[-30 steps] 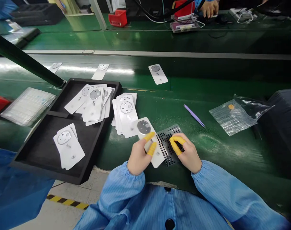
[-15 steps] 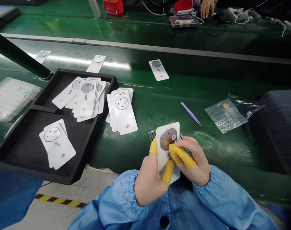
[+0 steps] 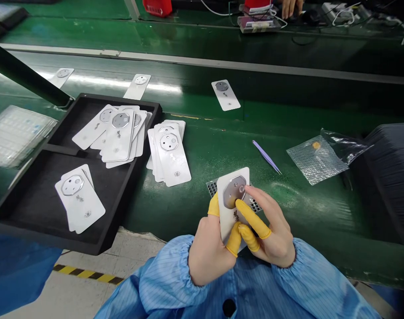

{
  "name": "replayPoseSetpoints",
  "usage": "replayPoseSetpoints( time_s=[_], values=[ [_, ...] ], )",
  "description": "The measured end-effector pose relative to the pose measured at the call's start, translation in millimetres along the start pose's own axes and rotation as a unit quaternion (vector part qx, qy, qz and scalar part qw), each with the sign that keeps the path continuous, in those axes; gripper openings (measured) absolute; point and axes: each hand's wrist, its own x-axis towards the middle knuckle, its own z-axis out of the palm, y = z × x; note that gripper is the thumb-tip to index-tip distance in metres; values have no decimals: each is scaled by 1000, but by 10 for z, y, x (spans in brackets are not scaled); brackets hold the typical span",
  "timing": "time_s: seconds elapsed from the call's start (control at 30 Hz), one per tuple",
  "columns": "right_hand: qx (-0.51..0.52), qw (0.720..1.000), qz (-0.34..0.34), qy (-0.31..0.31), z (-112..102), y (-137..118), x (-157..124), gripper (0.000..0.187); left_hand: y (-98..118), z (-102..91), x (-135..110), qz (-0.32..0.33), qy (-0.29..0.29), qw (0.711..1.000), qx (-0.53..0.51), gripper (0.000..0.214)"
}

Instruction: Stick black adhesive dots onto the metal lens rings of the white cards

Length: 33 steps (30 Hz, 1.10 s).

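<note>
My left hand (image 3: pixel 213 250) grips a white phone back cover (image 3: pixel 226 223) with a shiny silver octagonal camera plate (image 3: pixel 233 192) at its top. The cover is tilted up towards me, with the thumb on its front face. Over its right side is my right hand (image 3: pixel 271 226), its fingers spread. One finger, in a yellow finger cot, points at the plate's lower edge, and a bare finger reaches the small round circle on the plate. The right thumb is beside the left thumb. Behind the cover, a sheet with black dots (image 3: pixel 255 205) is partly hidden.
Left stands a black tray (image 3: pixel 108 221) holding several similar covers (image 3: pixel 80 199). A stack of covers (image 3: pixel 175 164) lies beside it. Purple tweezers (image 3: pixel 266 157) and a bubble-wrap bag (image 3: pixel 316 161) are to the right. More covers (image 3: pixel 225 94) lie farther back. Another person's hand (image 3: pixel 291 6) shows at the top.
My right thumb and pointing finger have come apart. The thumb has moved down towards my left thumb, and the fingers have straightened over the plate. The left hand keeps its hold.
</note>
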Motion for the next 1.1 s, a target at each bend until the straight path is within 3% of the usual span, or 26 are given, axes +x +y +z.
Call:
replayPoseSetpoints(
  time_s=[0.1, 0.2, 0.43, 0.57, 0.63, 0.73, 0.83, 0.9, 1.03, 1.1],
  values=[
    [-13, 1000, 5, 7, 8, -16, 2, 46, 9, -5, 0, 3, 1, 1000, 6, 73],
    [-14, 999, 28, -23, 18, -36, -18, 50, -26, 6, -17, -2, 8, 1000, -1, 70],
    [100, 988, 80, -81, 67, 72, -74, 53, -169, 10, 47, -31, 9, 992, -126, 75],
    [71, 983, 135, -104, 138, 176, -227, 64, -219, -335, 88, -2, 199, 979, -49, 91],
    [24, 981, 127, -145, 196, 240, -348, 58, -259, -547, 51, -32, 242, 970, 12, 72],
    [13, 985, 111, -134, 259, 329, -489, 44, -325, -684, -12, -144, 160, 976, 34, 33],
    [48, 987, 133, -75, 227, 346, -524, 47, -369, -527, 17, -201, 77, 976, 28, 33],
    [56, 988, 126, -73, 148, 309, -500, 49, -381, -340, 93, -203, 39, 978, -15, 37],
    [77, 979, 103, -161, -32, 216, -367, 46, -389, -80, 245, -186, 35, 974, -127, 37],
    [116, 973, 146, -137, -64, 195, -266, 37, -392, -43, 267, -182, 51, 972, -142, 34]
  ],
)
